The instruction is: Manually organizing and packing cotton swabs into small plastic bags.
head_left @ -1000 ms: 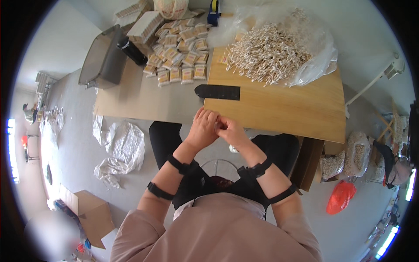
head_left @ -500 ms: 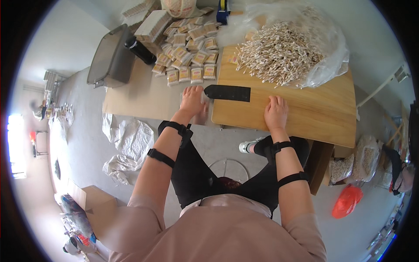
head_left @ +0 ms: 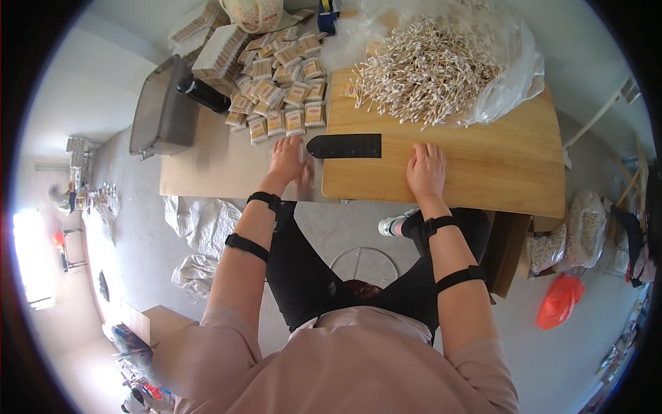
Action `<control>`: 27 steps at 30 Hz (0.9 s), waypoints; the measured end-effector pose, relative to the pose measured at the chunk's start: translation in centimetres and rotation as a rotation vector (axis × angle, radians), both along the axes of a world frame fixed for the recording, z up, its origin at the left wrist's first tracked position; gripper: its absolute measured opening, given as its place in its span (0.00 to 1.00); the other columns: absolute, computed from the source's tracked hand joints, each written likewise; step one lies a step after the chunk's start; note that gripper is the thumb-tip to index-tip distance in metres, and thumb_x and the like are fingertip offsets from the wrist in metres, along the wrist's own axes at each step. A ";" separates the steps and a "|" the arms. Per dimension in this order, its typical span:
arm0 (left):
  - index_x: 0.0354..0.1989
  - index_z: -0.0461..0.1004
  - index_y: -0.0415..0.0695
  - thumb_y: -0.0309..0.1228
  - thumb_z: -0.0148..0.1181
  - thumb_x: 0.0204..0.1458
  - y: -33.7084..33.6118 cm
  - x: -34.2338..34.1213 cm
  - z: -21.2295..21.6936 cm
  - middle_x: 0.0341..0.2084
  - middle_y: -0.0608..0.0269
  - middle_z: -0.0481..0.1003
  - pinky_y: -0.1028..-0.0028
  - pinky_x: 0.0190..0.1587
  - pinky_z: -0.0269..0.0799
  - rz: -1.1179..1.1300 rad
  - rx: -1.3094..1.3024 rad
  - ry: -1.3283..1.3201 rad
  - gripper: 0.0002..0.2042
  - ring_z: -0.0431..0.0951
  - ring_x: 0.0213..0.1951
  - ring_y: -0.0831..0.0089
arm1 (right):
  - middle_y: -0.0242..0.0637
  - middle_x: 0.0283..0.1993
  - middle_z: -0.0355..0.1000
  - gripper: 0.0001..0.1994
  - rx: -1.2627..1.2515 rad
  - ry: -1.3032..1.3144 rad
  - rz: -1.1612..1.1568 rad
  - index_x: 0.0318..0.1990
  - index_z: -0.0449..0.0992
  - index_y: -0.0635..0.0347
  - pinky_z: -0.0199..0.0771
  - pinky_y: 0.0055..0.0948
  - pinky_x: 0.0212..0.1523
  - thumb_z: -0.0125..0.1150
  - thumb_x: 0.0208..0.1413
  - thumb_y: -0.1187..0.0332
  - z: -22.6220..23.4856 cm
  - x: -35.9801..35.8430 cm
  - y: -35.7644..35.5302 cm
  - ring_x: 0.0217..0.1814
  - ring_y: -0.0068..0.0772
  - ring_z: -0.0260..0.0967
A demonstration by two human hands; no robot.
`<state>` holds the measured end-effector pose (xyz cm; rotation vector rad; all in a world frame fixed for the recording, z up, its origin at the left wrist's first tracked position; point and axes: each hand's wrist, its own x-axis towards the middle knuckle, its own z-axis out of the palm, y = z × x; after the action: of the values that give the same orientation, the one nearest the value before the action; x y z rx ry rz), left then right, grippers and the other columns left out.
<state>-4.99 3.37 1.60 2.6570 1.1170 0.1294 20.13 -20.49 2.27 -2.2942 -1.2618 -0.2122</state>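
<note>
My left hand (head_left: 285, 163) rests near the front table edge, fingers bent forward and lying down on or beside a clear plastic piece (head_left: 308, 165). What lies under its palm is hidden. Just right of that hand, a black strip (head_left: 348, 145) with one rounded end lies across the edge of the wooden board (head_left: 496, 162). My right hand (head_left: 427, 170) lies palm down on the board, holding nothing, its fingers stretched out. Beyond it, a large heap of cotton swabs (head_left: 427, 72) spills from a clear plastic bag (head_left: 514, 93). Several small packets of cotton swabs (head_left: 295, 122) are piled beyond my left hand.
A grey plastic bin (head_left: 160, 110) stands at the table's left, with a black cylinder (head_left: 203, 93) by it. Stacked packets (head_left: 219, 52) and a printed white bag (head_left: 255, 15) stand behind. White sheeting (head_left: 214, 224) and a red bag (head_left: 560, 301) lie on the floor.
The whole table scene has shifted slightly left in the picture as the view turned. Both hands keep about the same places on the table; nothing is visibly taken or let go.
</note>
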 end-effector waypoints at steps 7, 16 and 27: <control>0.46 0.68 0.42 0.21 0.62 0.38 -0.7 3.3 1.5 0.43 0.52 0.72 0.59 0.60 0.59 -0.214 0.056 -0.030 0.22 0.68 0.54 0.51 | 0.41 0.47 0.67 0.12 -0.024 0.009 -0.001 0.41 0.72 0.59 0.67 0.43 0.52 0.59 0.46 0.74 -0.3 0.1 0.1 0.51 0.47 0.65; 0.51 0.66 0.40 0.18 0.58 0.36 -3.3 6.7 4.2 0.44 0.52 0.71 0.60 0.62 0.58 -0.381 0.190 0.076 0.27 0.67 0.54 0.52 | 0.41 0.49 0.68 0.12 0.005 -0.005 -0.027 0.41 0.72 0.59 0.67 0.43 0.52 0.58 0.46 0.73 0.0 -0.1 0.0 0.52 0.47 0.65; 0.67 0.54 0.49 0.26 0.67 0.38 -3.1 6.7 5.5 0.58 0.53 0.65 0.55 0.69 0.47 -0.379 -0.103 0.140 0.42 0.60 0.64 0.55 | 0.40 0.45 0.67 0.10 -0.026 0.003 -0.035 0.38 0.71 0.58 0.67 0.42 0.51 0.59 0.47 0.72 0.2 -0.3 0.1 0.52 0.45 0.65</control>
<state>1.69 0.24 7.11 2.7598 0.6162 -0.1819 19.82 -20.40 2.44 -2.3392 -1.2310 -0.2058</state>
